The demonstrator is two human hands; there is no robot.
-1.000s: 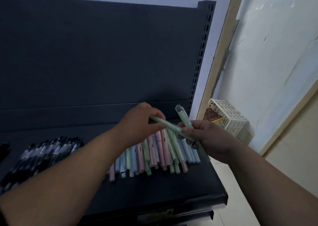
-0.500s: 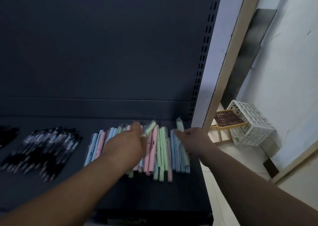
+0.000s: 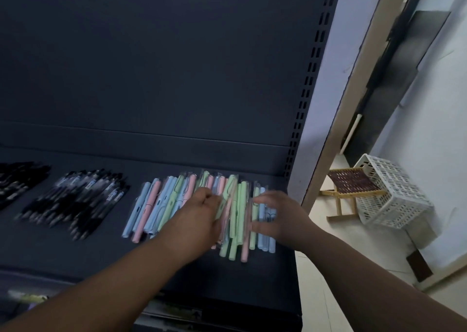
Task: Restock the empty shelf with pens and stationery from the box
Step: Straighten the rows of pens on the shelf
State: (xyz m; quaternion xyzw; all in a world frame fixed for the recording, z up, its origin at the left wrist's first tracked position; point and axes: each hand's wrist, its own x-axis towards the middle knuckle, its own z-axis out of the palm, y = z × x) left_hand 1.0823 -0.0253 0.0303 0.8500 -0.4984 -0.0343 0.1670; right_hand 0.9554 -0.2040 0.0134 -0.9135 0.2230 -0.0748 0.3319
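Restocking part done: black pens [image 3: 75, 200], pastel pens [image 3: 151, 205] on shelf [image 3: 75, 251]; left hand [image 3: 197, 220] pinches green pen [image 3: 228, 192], right hand [image 3: 280, 215] spread flat; box unseen.

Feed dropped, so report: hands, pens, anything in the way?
Left hand pinching green pen over pastel pens. Right hand flat, fingers spread on blue pens. Black pens lie apart, left. Nothing in the way.

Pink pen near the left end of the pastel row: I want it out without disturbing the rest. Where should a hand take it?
Pinch the pink pen at its near end, coming from above at the front of the shelf. It lies flat, packed between blue pens, so its sides are blocked; only that tip seems to poke free.
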